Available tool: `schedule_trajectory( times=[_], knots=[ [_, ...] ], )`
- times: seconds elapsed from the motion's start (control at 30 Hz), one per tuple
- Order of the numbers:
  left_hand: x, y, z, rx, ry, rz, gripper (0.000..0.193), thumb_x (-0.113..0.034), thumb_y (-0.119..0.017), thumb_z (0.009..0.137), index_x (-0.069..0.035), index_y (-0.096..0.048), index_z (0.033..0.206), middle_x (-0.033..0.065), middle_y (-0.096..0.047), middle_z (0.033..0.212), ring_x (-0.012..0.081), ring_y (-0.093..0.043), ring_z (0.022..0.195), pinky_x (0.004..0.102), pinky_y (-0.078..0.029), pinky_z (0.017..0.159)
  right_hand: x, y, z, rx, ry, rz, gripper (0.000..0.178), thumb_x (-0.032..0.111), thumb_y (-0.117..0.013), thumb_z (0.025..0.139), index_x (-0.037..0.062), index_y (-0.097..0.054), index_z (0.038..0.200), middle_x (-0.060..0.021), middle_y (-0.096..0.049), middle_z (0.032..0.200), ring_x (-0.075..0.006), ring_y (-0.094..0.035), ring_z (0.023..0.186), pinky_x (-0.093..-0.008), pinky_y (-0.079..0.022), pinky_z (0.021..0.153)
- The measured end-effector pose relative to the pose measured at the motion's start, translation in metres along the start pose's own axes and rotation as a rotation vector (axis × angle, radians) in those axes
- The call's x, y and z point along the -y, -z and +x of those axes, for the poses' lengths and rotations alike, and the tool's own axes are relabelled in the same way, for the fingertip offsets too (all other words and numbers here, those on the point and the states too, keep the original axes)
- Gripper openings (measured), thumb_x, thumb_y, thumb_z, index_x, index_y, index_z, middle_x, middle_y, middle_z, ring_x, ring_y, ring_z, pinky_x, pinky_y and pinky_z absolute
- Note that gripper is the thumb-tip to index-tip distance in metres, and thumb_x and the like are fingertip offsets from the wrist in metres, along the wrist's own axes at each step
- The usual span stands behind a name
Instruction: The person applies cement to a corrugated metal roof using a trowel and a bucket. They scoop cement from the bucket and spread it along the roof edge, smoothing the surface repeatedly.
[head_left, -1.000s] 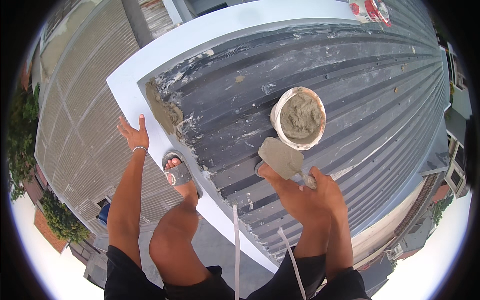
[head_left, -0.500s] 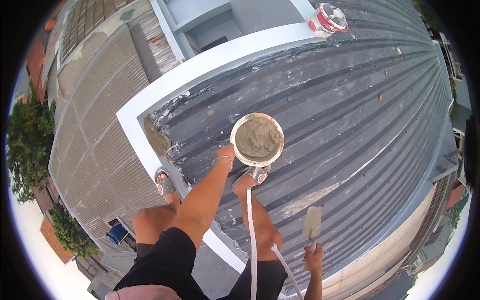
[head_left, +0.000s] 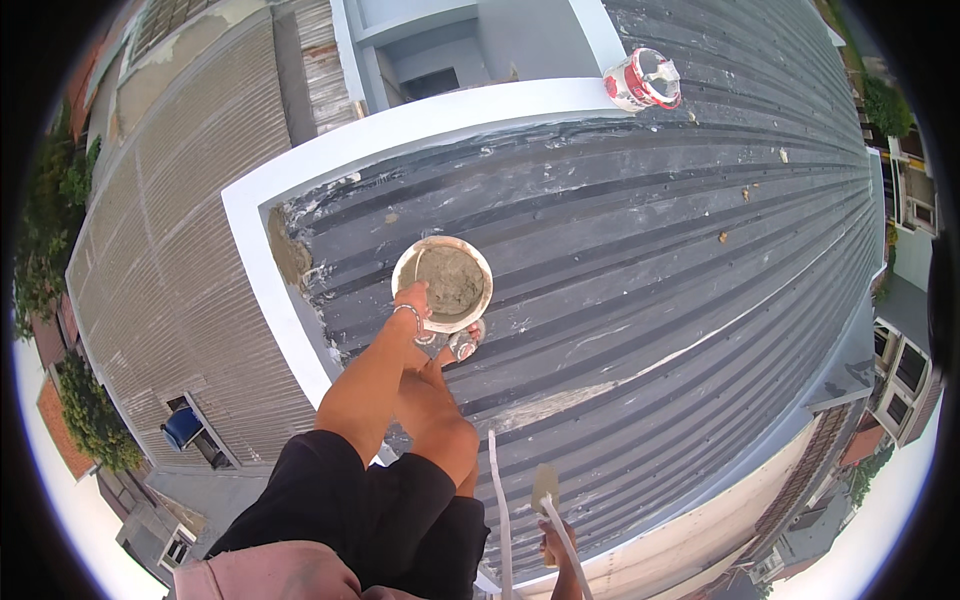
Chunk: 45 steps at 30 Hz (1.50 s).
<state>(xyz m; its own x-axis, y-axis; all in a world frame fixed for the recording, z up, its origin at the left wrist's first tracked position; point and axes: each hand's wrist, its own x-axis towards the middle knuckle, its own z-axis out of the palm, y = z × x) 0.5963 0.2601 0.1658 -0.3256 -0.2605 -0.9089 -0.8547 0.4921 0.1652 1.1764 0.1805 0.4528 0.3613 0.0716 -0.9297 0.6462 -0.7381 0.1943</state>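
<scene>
My left hand (head_left: 413, 298), with a bracelet at its wrist, is closed at the near left edge of a round white bucket (head_left: 488, 284). I cannot tell whether its fingers hold the rim or the thin handle there. Wet grey-brown mortar (head_left: 456, 280) fills much of the bucket, which is above my sandalled feet (head_left: 464, 345). Lower right, my right hand (head_left: 556, 545) is closed around the handle of a trowel. The trowel's flat blade (head_left: 545, 484) points away from me, and a pale strap (head_left: 566, 540) partly covers both.
Dark ribbed metal roofing (head_left: 600, 270) lies underfoot and runs off to the right. A white parapet ledge (head_left: 262, 260) edges it on the left and far sides. On the far ledge's end stands a red-and-white bucket (head_left: 640, 80). Mortar patches the inner corner (head_left: 290, 255).
The bucket has moved left in the view, held by my left hand. My left foot has left the ledge and is beside the other. My right hand and trowel have shifted left and lower.
</scene>
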Motion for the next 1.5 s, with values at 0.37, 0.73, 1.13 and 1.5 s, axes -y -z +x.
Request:
schedule_trajectory(
  times=[0.37,0.73,1.13,1.5],
  knots=[
    [0.047,0.061,0.083,-0.063,-0.441,0.525,0.044,-0.036,-0.058,0.098,0.004,-0.071,0.112,0.0247,-0.073,0.101,0.0359,-0.073,0.095,0.0426,-0.059,0.087,0.334,0.133,-0.041,-0.111,0.442,-0.130,0.022,0.021,-0.068,0.099,0.0036,-0.055,0.099,-0.0056,-0.056,0.066,-0.0166,-0.057,0.049,-0.0349,-0.049,0.042],
    [0.015,0.017,0.005,-0.290,-0.051,-0.104,0.044,-0.041,-0.066,0.088,-0.001,-0.080,0.098,0.0271,-0.076,0.101,0.0433,-0.073,0.102,0.0467,-0.057,0.095,0.651,0.182,-0.111,-0.232,0.528,-0.775,0.038,0.041,-0.066,0.102,0.0058,-0.056,0.112,-0.0085,-0.057,0.065,-0.0201,-0.058,0.045,-0.0380,-0.049,0.037],
    [0.127,0.004,-0.027,-0.547,0.348,-0.722,0.044,-0.036,-0.068,0.090,0.001,-0.077,0.111,0.0258,-0.075,0.109,0.0400,-0.075,0.100,0.0433,-0.059,0.088,0.902,0.076,-0.089,-0.087,0.751,-1.346,0.023,0.019,-0.067,0.095,0.0072,-0.051,0.106,-0.0053,-0.053,0.066,-0.0174,-0.055,0.046,-0.0349,-0.045,0.037],
    [0.171,-0.035,-0.040,-0.817,0.771,-1.756,0.027,-0.027,-0.068,0.093,-0.003,-0.065,0.105,0.0064,-0.049,0.068,0.0185,-0.046,0.052,0.0384,-0.051,0.057,0.944,-0.214,0.005,0.196,1.373,-1.958,0.032,0.026,-0.066,0.097,0.0001,-0.058,0.115,-0.0282,-0.071,0.094,-0.0483,-0.070,0.081,-0.0543,-0.054,0.080]
  ],
)
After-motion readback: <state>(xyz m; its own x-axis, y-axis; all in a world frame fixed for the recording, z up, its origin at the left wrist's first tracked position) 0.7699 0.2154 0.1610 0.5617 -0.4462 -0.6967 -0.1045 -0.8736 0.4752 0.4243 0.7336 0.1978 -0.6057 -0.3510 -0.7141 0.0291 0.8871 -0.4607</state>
